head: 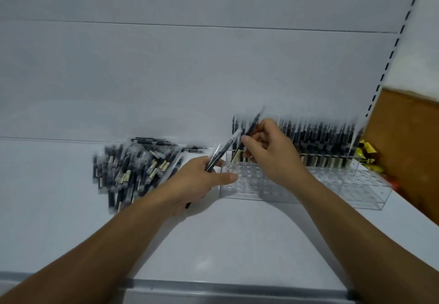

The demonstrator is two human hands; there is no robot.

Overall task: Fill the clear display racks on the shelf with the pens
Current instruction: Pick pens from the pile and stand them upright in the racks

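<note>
Our right hand (270, 151) pinches one black pen (253, 125), tilted, over the left end of the clear rack (240, 185). Our left hand (199, 180) grips a few spare pens (222, 150) just beside it. A loose pen pile (133, 170) lies on the shelf (213, 244) further left; the back rows hold standing pens (320, 137).

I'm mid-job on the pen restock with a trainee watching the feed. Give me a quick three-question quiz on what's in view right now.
1. True or false: the left hand holds nothing.
2. Where does the loose pile of pens lie relative to the clear racks? A: to their left. B: to their right. C: on top of them.
3. Fill in: the right hand pinches one ___ over the racks' left end.

Key
1: false, it grips a bundle of pens.
2: A.
3: pen.
</note>
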